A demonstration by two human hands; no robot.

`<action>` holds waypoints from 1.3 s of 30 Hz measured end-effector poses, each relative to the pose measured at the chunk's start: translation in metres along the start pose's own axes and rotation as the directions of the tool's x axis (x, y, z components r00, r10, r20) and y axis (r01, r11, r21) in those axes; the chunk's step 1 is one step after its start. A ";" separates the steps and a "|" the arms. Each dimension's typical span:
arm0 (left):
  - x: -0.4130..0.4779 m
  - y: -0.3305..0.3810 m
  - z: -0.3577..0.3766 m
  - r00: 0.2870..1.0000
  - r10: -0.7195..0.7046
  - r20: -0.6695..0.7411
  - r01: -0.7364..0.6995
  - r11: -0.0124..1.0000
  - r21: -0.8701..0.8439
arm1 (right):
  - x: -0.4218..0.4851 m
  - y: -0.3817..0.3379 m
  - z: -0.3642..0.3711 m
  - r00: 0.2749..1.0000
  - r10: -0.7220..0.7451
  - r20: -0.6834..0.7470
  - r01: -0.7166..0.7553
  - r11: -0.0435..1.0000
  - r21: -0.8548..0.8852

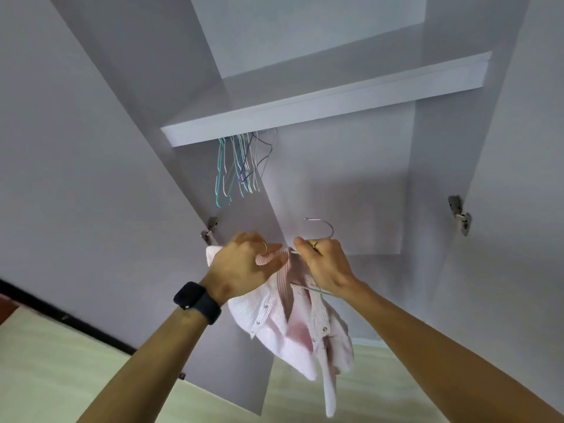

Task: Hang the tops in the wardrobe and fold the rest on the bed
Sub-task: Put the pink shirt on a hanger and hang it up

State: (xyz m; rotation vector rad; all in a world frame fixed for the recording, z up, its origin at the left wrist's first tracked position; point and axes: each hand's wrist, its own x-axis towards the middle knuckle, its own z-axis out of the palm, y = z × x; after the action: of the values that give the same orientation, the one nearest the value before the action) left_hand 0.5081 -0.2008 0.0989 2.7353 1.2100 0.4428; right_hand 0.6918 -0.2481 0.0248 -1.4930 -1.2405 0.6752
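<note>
The grey wardrobe [351, 193] stands open, its white shelf [305, 114] crossing the upper part. Below the shelf and in front of it, a pink striped shirt [293, 337] hangs unbuttoned from both hands, its tail drooping toward the pale floor [61, 361]. The left hand [241, 267], below the shelf's left end, has its fingers curled tightly around the shirt's collar. The right hand [326, 264], just beside it and under the shelf's middle, is closed around the neck of a wire hanger [328, 225], whose hook points up toward the shelf. A bunch of empty coloured hangers [238, 169] dangles right under the shelf's left part. A dark watch [197, 302] sits on the left wrist, lower still.
</note>
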 end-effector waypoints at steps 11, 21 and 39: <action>0.032 0.017 -0.006 0.991 0.132 0.000 -0.125 0.938 0.322 | 0.021 -0.001 -0.037 0.852 -0.405 -0.331 0.315 0.903 -0.294; 0.048 0.021 -0.040 0.968 0.024 -0.251 0.054 0.953 0.299 | -0.006 0.053 -0.007 1.000 -0.024 -0.011 0.015 0.858 -0.514; -0.043 -0.062 -0.031 0.973 -0.079 -0.218 0.110 0.985 0.134 | 0.068 0.024 -0.060 0.987 0.055 0.152 0.000 0.941 -0.338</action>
State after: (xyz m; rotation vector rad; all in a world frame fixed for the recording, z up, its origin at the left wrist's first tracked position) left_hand 0.4272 -0.1916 0.1054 2.7918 1.4713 0.6750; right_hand 0.7740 -0.2041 0.0328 -1.7660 -1.5192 0.6321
